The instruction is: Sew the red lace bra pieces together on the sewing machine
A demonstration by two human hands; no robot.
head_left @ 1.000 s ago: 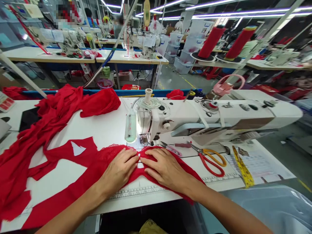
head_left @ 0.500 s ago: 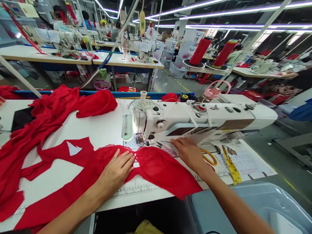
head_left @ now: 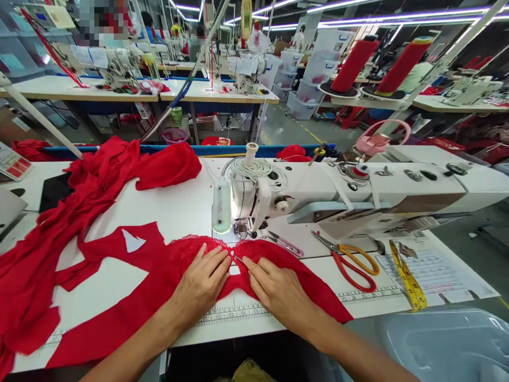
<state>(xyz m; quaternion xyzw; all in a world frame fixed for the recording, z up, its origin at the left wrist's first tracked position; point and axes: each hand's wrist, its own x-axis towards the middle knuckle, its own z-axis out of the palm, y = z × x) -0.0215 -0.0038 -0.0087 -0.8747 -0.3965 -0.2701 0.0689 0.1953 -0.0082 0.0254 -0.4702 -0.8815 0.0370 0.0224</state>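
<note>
Garment (head_left: 177,259) in red cloth and lace, laid flat on the white table (head_left: 170,204) just in front of the sewing machine (head_left: 338,188), centre join between the hands. Left hand (head_left: 203,277): fingers stretched flat on the lace, pressing rather than clasping. Right hand (head_left: 280,292): fingers pinched on 1 slim metal tool (head_left: 238,259), tip at or near the join, handle hidden. Likeliest trouble, by judgement: snagged or pierced lace from too firm a push of the tip; a pricked left finger from a slip; a skewed join from slack pressure under the left palm. Containers: 1 grey-blue bin (head_left: 437,339) at the near right, contents impossible to tell; clear stacked bins (head_left: 300,106) in the background, faintly pinkish contents in at least 1; 1 pink basket (head_left: 174,138) below the far table (head_left: 191,91), contents too small to tell.
</note>
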